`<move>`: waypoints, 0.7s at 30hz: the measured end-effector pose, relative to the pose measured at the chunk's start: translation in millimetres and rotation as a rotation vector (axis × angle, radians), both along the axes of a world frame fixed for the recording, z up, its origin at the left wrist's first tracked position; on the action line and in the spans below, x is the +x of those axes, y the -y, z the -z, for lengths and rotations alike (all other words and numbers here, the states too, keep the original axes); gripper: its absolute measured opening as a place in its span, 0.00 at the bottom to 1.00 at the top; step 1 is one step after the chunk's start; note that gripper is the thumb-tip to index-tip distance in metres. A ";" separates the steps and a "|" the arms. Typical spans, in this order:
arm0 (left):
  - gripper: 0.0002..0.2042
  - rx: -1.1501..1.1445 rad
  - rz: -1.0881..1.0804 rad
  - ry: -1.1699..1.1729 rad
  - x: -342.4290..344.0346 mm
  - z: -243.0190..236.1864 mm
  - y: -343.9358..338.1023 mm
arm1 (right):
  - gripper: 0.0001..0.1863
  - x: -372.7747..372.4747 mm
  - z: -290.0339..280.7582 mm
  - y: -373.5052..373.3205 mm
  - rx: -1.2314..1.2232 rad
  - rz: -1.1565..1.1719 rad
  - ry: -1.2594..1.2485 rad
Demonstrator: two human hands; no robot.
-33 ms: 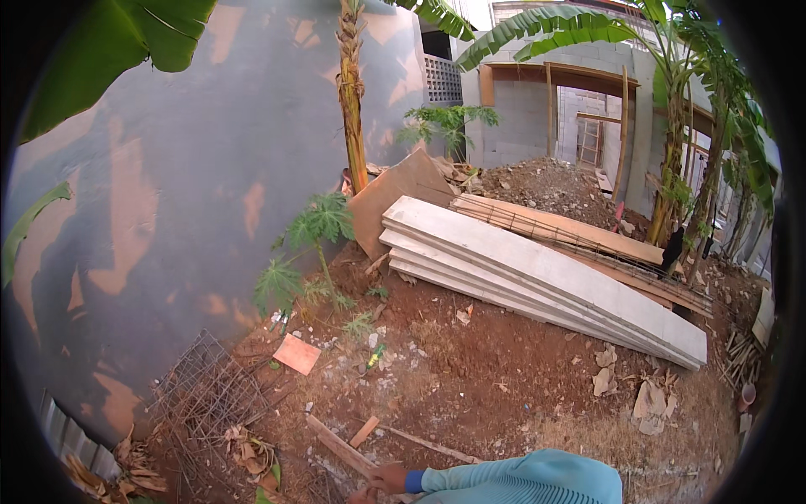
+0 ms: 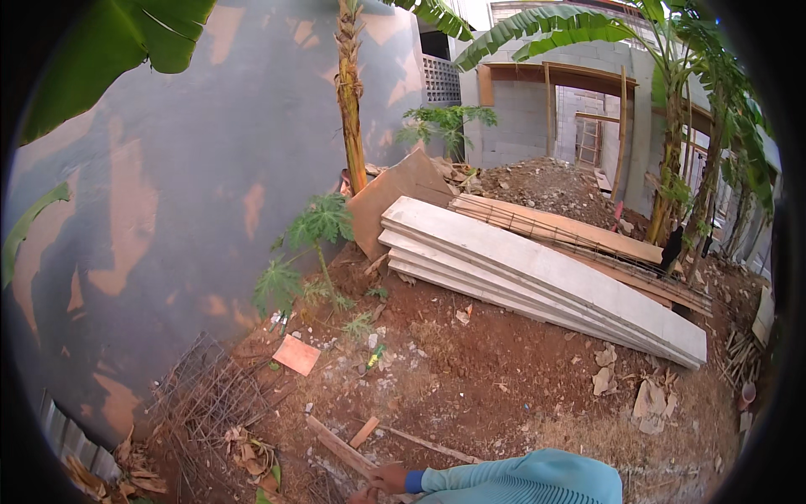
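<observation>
At the lower edge, my right hand [image 2: 390, 477], with a blue cuff and light blue sleeve [image 2: 529, 480], is closed around the near end of a narrow wooden board [image 2: 340, 448]. The board slants away up and left over the soil. My left hand [image 2: 363, 496] shows only as a small part, close beside my right hand near the same board end. The frame cuts it off, so its fingers and any hold are hidden. A short wood offcut [image 2: 364, 432] lies just right of the board, and a thin strip [image 2: 428, 443] runs along the ground behind my right hand.
Stacked pale concrete slabs [image 2: 537, 273] cross the middle right, beside wood planks [image 2: 562, 227] and rebar. Tangled wire mesh [image 2: 206, 386] lies by the grey wall [image 2: 201, 168] at left. A banana trunk [image 2: 349, 101] and a papaya plant [image 2: 323, 223] stand beyond an orange flat piece [image 2: 296, 354].
</observation>
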State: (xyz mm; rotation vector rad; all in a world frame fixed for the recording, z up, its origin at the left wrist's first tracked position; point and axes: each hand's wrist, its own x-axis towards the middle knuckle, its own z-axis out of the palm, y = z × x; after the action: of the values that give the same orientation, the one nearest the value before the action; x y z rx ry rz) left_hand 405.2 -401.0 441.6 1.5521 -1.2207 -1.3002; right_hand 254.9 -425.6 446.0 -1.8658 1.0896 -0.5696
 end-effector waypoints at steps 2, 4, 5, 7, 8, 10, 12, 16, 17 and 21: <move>0.17 0.025 -0.007 -0.040 -3.2 -2.1 6.5 | 0.10 -0.7 -20.8 4.1 0.075 -0.026 -0.056; 0.17 0.059 -0.013 -0.072 -7.4 -3.0 11.8 | 0.09 0.1 -23.3 5.8 0.083 -0.009 -0.085; 0.17 0.073 -0.015 -0.090 -9.0 -4.2 18.4 | 0.10 2.7 -17.7 7.0 0.051 0.014 -0.089; 0.17 0.122 -0.026 -0.132 -14.6 -12.1 25.8 | 0.12 1.0 -11.6 12.8 0.037 0.074 -0.084; 0.17 0.133 -0.017 -0.137 -19.3 -12.7 32.7 | 0.11 1.6 -9.5 17.5 0.054 0.109 -0.069; 0.17 0.162 -0.032 -0.164 -21.5 -15.1 37.0 | 0.11 5.0 -13.6 21.8 0.121 0.115 -0.037; 0.17 0.190 -0.051 -0.190 -21.3 -15.6 39.7 | 0.12 6.7 -23.3 22.5 0.218 0.079 -0.002; 0.18 0.240 -0.080 -0.233 -22.1 -15.6 43.7 | 0.12 8.9 -88.1 -6.0 -0.018 -0.061 -0.118; 0.18 0.251 -0.087 -0.240 -21.8 -14.9 44.5 | 0.12 16.8 -95.8 -6.2 -0.083 -0.121 -0.211; 0.18 0.293 -0.129 -0.287 -20.4 -12.4 47.4 | 0.12 26.8 -72.6 0.3 -0.441 -0.272 0.010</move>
State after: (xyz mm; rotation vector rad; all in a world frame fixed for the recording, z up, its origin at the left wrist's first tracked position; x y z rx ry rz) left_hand 384.8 -448.4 454.0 1.5476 -0.7653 -1.6041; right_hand 281.7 -425.9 518.6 -2.3416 0.7211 -0.6976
